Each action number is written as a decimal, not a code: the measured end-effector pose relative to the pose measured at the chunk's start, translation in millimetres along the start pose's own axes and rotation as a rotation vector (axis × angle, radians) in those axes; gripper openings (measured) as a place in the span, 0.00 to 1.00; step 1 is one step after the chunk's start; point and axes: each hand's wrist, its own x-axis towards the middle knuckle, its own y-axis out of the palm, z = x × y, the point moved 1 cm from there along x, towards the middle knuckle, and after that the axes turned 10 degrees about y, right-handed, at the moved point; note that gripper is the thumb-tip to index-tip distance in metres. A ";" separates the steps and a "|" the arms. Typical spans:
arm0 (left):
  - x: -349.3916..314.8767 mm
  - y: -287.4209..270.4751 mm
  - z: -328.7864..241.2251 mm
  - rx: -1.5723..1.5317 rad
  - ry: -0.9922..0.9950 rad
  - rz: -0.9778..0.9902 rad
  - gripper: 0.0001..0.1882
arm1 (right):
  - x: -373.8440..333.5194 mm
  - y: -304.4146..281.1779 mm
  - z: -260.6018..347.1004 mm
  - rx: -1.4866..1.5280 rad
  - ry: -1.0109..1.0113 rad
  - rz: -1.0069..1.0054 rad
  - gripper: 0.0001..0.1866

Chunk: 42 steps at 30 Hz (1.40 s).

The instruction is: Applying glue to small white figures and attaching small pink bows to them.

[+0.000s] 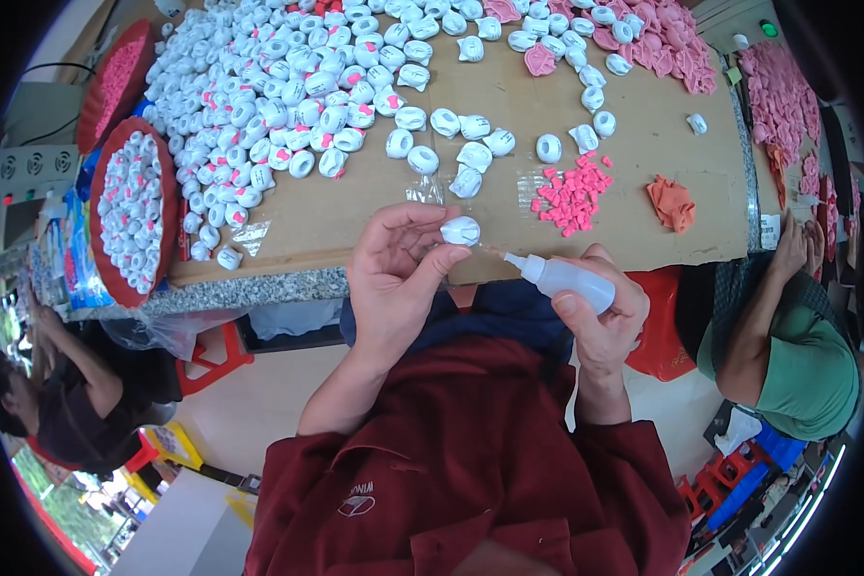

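Between the thumb and fingers of my left hand (398, 274) is a small white rounded plastic piece (461, 230), held just above the table's near edge. My right hand (610, 312) grips a translucent white squeeze bottle (574, 282) with a thin nozzle. The bottle lies tilted, its nozzle tip pointing left at the white piece. Whether the tip touches the piece I cannot tell. Beyond my right hand, a pile of small bright pink pieces (573, 195) lies on the cardboard. Loose white pieces (466, 180) sit just past my left hand, some in the big heap bearing pink bows.
Cardboard (509, 106) covers the stone-edged table. Red bowls hold white pieces (132, 211) and pink bits (120, 82) at left. A crumpled orange cloth (672, 204) lies at right, pink soft pieces (662, 43) behind. People sit at both sides, one in a green sleeve (811, 360).
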 end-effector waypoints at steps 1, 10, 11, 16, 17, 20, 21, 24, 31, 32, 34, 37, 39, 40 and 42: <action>-0.1 0.1 -0.1 0.007 0.005 -0.003 0.19 | -0.4 -2.8 -0.5 -0.003 -0.005 0.020 0.16; 0.8 0.7 -1.8 0.001 0.010 -0.006 0.18 | 0.6 -1.1 1.2 0.000 -0.002 0.001 0.17; 0.7 0.6 -1.7 0.001 0.011 -0.005 0.18 | 0.8 -0.8 1.0 0.000 -0.013 0.007 0.17; 1.8 0.5 -3.2 0.017 -0.021 -0.003 0.17 | 1.1 -7.7 -1.7 0.007 -0.014 0.009 0.16; 2.2 0.2 -3.7 0.017 -0.020 -0.001 0.17 | 0.6 -9.8 -2.3 0.029 -0.012 0.037 0.16; 4.8 -3.0 -4.6 0.034 -0.033 0.020 0.15 | 1.9 -10.0 -3.2 0.156 0.032 -0.047 0.17; 6.9 -5.3 -4.3 0.046 -0.057 0.029 0.15 | 2.4 -8.1 -2.8 0.157 0.029 -0.052 0.17; 15.2 -11.7 -0.7 0.041 -0.103 0.039 0.15 | 5.6 5.1 -1.7 0.240 0.129 -0.120 0.17; 8.5 -12.0 -6.5 -0.018 -0.107 0.080 0.15 | 31.4 37.3 -0.5 -0.389 -0.206 -0.075 0.15; 6.3 -11.4 -6.9 -0.018 -0.109 0.081 0.15 | 32.4 41.5 -4.0 -0.404 -0.205 -0.064 0.15; 1.8 -10.4 -6.9 -0.039 -0.140 0.056 0.14 | 32.9 45.5 -9.3 -0.413 -0.194 -0.059 0.16; -3.4 -12.4 -5.0 -0.082 -0.181 0.029 0.15 | 30.7 41.3 -2.7 -0.376 -0.184 -0.070 0.15; -6.2 -13.8 -4.9 -0.078 -0.200 0.028 0.14 | 27.2 29.2 1.5 -0.402 -0.171 -0.116 0.14; -7.6 -14.7 -4.7 -0.072 -0.217 0.028 0.14 | 25.9 22.3 1.7 -0.426 -0.161 -0.162 0.12; -10.9 -12.5 -5.6 -0.075 -0.229 0.032 0.14 | 26.2 7.2 -1.8 -0.532 -0.184 -0.199 0.11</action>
